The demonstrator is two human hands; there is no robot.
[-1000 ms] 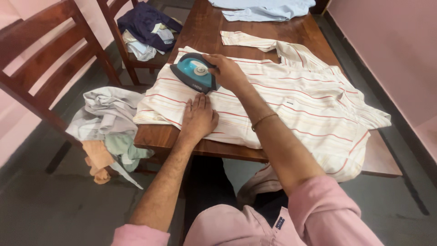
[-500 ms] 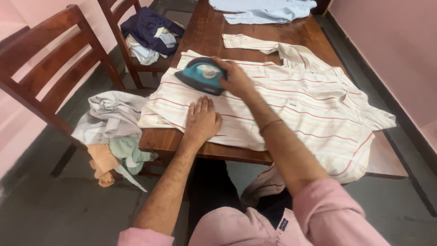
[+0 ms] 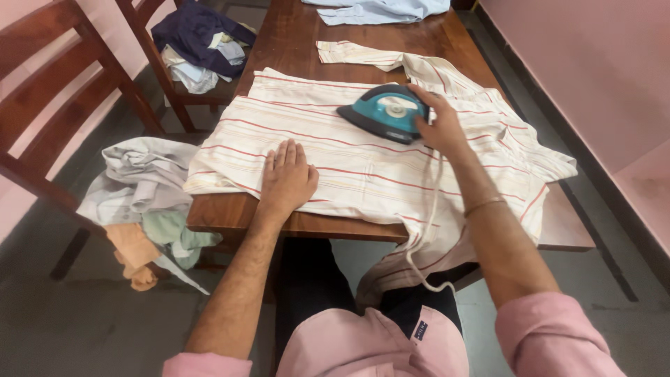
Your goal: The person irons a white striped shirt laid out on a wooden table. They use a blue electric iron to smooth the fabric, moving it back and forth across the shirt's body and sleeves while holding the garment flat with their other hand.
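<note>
I log a dark brown wooden table [image 3: 293, 42] with a crumpled pale blue garment [image 3: 380, 10] at its far end. Left of it, two brown slatted wooden chairs: the far one [image 3: 150, 42] holds a navy and white clothes pile [image 3: 199, 42] — the near one [image 3: 42, 126] carries heaped grey, green and peach laundry [image 3: 143, 202]. Pink wall [image 3: 593, 63] at right, grey floor [image 3: 84, 328].
</note>
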